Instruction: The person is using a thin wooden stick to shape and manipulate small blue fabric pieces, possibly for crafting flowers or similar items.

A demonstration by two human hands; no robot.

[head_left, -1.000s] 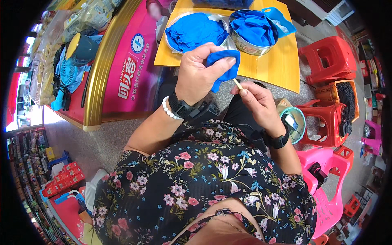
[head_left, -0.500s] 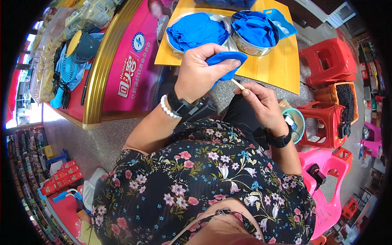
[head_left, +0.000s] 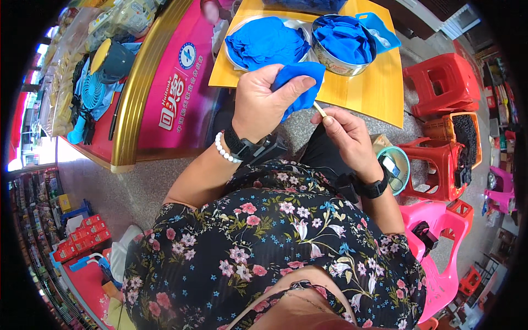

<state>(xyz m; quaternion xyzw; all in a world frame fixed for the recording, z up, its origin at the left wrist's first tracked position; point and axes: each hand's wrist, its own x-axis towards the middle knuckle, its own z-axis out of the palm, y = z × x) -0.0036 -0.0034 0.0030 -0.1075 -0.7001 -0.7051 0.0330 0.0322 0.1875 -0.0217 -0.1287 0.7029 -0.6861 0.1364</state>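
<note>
My left hand [head_left: 260,103] pinches a folded piece of blue fabric [head_left: 306,72] between thumb and fingers. From the right, my right hand [head_left: 350,138] grips a thin pale wooden stick [head_left: 320,109], whose far end meets the lower edge of that fabric. Whether the tip goes inside a fold is hidden. Beyond my hands, a heap of blue fabric [head_left: 269,43] lies on a light round plate. Beside it, more blue fabric [head_left: 346,41] fills a round metal tin [head_left: 342,67].
Plate and tin stand on a yellow board [head_left: 379,88], along with a blue plastic basket [head_left: 378,32]. At left is a gold-edged pink counter [head_left: 124,110] with a small blue fan [head_left: 92,93]. Red stools [head_left: 443,85], a pink chair [head_left: 445,258] and a light-blue bucket [head_left: 406,170] are at right.
My left hand and the blue fabric have shifted slightly left and tilted, showing more of the fabric. My right hand has moved slightly left and down, still on the stick.
</note>
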